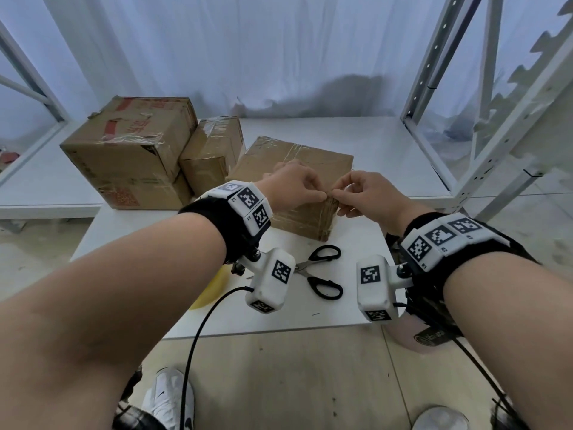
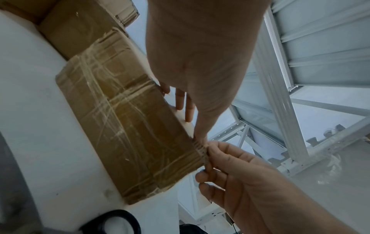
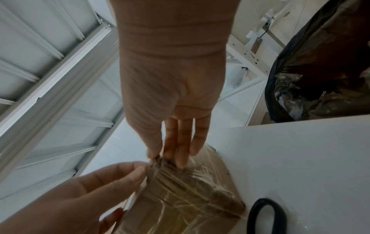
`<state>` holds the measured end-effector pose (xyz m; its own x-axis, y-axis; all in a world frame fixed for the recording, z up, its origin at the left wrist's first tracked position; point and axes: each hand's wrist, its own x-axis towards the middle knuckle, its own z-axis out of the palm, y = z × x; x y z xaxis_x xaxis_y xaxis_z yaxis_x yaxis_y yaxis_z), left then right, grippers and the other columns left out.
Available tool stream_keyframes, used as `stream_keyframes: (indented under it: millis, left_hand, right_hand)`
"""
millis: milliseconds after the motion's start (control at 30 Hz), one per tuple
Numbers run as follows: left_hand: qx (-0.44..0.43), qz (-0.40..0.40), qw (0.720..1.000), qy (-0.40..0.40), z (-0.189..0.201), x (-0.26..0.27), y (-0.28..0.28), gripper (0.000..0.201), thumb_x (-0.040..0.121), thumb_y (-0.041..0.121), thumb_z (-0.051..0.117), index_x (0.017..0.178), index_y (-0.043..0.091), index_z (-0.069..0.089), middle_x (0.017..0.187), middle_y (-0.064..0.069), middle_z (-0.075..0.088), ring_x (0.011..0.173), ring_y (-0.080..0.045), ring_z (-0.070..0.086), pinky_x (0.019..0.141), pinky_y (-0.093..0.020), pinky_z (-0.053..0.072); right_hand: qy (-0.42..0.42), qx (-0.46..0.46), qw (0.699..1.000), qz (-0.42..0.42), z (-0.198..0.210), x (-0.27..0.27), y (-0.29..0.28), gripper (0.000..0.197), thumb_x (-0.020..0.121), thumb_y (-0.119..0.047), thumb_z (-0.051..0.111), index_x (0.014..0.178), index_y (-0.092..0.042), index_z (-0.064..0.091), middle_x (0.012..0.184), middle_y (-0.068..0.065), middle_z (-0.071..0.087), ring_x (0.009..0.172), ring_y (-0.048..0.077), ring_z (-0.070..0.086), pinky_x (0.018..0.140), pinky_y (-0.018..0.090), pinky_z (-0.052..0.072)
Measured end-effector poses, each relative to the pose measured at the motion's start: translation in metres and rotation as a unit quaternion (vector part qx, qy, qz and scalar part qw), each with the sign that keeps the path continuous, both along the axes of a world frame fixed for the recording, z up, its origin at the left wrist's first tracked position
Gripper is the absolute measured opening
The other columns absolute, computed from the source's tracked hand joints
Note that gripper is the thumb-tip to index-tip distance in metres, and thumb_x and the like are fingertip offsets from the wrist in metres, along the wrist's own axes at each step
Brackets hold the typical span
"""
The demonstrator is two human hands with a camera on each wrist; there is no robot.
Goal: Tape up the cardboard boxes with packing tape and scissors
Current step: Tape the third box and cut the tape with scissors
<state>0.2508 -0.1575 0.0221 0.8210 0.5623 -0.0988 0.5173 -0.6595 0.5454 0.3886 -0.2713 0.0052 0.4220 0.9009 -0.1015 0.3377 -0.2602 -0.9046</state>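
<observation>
A flat cardboard box [image 1: 313, 169] criss-crossed with clear tape lies on the white table [image 1: 347, 293]. Both hands meet at its near top corner. My left hand [image 1: 322, 196] pinches the crumpled tape end [image 3: 155, 163] there with thumb and forefinger. My right hand [image 1: 338, 198] pinches the same tape from the right. The left wrist view shows the box [image 2: 120, 126], my left hand [image 2: 200, 139] and right hand [image 2: 208, 158] at that corner. Black-handled scissors [image 1: 319, 271] lie in front of the box. A yellow tape roll [image 1: 214, 287] is mostly hidden under my left wrist.
A large taped box [image 1: 124, 150] and a smaller one [image 1: 210, 150] stand at the back left on a lower white shelf. White metal racking [image 1: 465, 119] rises at the right. A black bin bag [image 3: 320, 79] sits beside the table on the right.
</observation>
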Motion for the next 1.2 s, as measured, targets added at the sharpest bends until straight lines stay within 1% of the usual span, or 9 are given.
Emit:
stream_keyframes:
  millis: [167, 333, 467, 600, 767, 933, 1033, 1100, 1200]
  left_hand:
    - [0.032, 0.029, 0.999, 0.008, -0.003, 0.007, -0.001, 0.01, 0.088, 0.042, 0.063, 0.087, 0.032, 0.064, 0.123, 0.003, 0.047, 0.121, -0.02, 0.035, 0.101, -0.041, 0.031]
    - [0.024, 0.032, 0.999, -0.004, -0.005, 0.008, 0.001, 0.009, 0.088, 0.042, 0.063, 0.087, 0.033, 0.062, 0.118, 0.005, 0.047, 0.12, -0.018, 0.037, 0.102, -0.042, 0.032]
    - [0.012, 0.02, 1.0, -0.014, -0.005, 0.005, 0.002, 0.008, 0.087, 0.04, 0.063, 0.094, 0.035, 0.063, 0.117, 0.006, 0.045, 0.121, -0.018, 0.035, 0.1, -0.039, 0.028]
    - [0.011, -0.006, 1.0, 0.0, -0.006, 0.003, 0.001, 0.022, 0.084, 0.044, 0.065, 0.106, 0.042, 0.062, 0.118, 0.006, 0.042, 0.119, -0.018, 0.031, 0.099, -0.039, 0.022]
    - [0.034, -0.019, 0.999, 0.013, -0.006, 0.005, -0.002, 0.014, 0.084, 0.043, 0.066, 0.096, 0.045, 0.06, 0.12, 0.006, 0.041, 0.117, -0.018, 0.031, 0.092, -0.035, 0.021]
    - [0.081, -0.045, 0.995, 0.033, -0.001, 0.007, -0.003, 0.008, 0.085, 0.046, 0.064, 0.092, 0.041, 0.067, 0.113, 0.007, 0.042, 0.114, -0.017, 0.032, 0.096, -0.038, 0.024]
    - [0.107, -0.066, 0.991, 0.044, 0.0, 0.01, -0.005, 0.016, 0.087, 0.045, 0.062, 0.099, 0.036, 0.066, 0.111, 0.005, 0.041, 0.114, -0.019, 0.036, 0.1, -0.041, 0.028]
    - [0.092, -0.065, 0.993, 0.025, 0.0, 0.012, -0.005, 0.028, 0.085, 0.045, 0.064, 0.107, 0.027, 0.062, 0.112, 0.004, 0.042, 0.113, -0.019, 0.04, 0.1, -0.039, 0.034]
    - [0.054, -0.068, 0.996, -0.006, 0.001, 0.013, -0.002, 0.033, 0.082, 0.039, 0.069, 0.104, 0.021, 0.053, 0.114, 0.001, 0.044, 0.105, -0.018, 0.048, 0.092, -0.032, 0.043]
  right_hand:
    - [0.02, -0.029, 0.998, -0.053, 0.0, -0.004, 0.008, 0.014, 0.093, -0.011, 0.061, 0.105, -0.01, 0.054, 0.075, 0.007, 0.063, 0.056, 0.013, 0.062, 0.055, 0.022, 0.053]
    - [0.081, -0.053, 0.993, -0.071, 0.002, -0.003, 0.014, 0.013, 0.093, -0.006, 0.058, 0.103, -0.01, 0.051, 0.075, 0.006, 0.061, 0.056, 0.017, 0.062, 0.058, 0.027, 0.053]
    - [0.12, -0.027, 0.992, -0.038, -0.003, 0.0, 0.005, 0.01, 0.096, -0.009, 0.055, 0.105, -0.012, 0.051, 0.074, 0.007, 0.057, 0.06, 0.017, 0.061, 0.064, 0.029, 0.053]
    - [0.05, -0.022, 0.998, -0.016, -0.007, 0.007, -0.001, 0.018, 0.096, -0.003, 0.05, 0.107, -0.016, 0.054, 0.076, 0.006, 0.056, 0.068, 0.017, 0.06, 0.069, 0.03, 0.054]
    - [0.01, -0.017, 1.0, -0.015, -0.009, 0.008, 0.001, 0.017, 0.095, -0.004, 0.053, 0.108, -0.015, 0.055, 0.082, 0.006, 0.059, 0.076, 0.018, 0.062, 0.077, 0.034, 0.056]
    - [0.025, -0.018, 0.999, -0.017, -0.007, 0.011, -0.001, 0.018, 0.094, -0.006, 0.055, 0.108, -0.016, 0.057, 0.078, 0.002, 0.064, 0.075, 0.016, 0.064, 0.075, 0.031, 0.055]
    - [0.034, -0.017, 0.999, -0.021, -0.007, 0.009, -0.001, 0.017, 0.094, -0.005, 0.054, 0.107, -0.017, 0.056, 0.075, 0.0, 0.065, 0.073, 0.016, 0.064, 0.074, 0.03, 0.055]
    - [0.034, -0.017, 0.999, -0.02, -0.006, 0.007, -0.001, 0.016, 0.094, -0.005, 0.054, 0.105, -0.017, 0.056, 0.076, 0.002, 0.065, 0.073, 0.018, 0.063, 0.074, 0.031, 0.055]
    - [0.0, -0.014, 1.0, -0.005, -0.005, 0.007, 0.0, 0.013, 0.091, -0.008, 0.06, 0.102, -0.014, 0.058, 0.076, 0.004, 0.061, 0.07, 0.017, 0.062, 0.074, 0.032, 0.054]
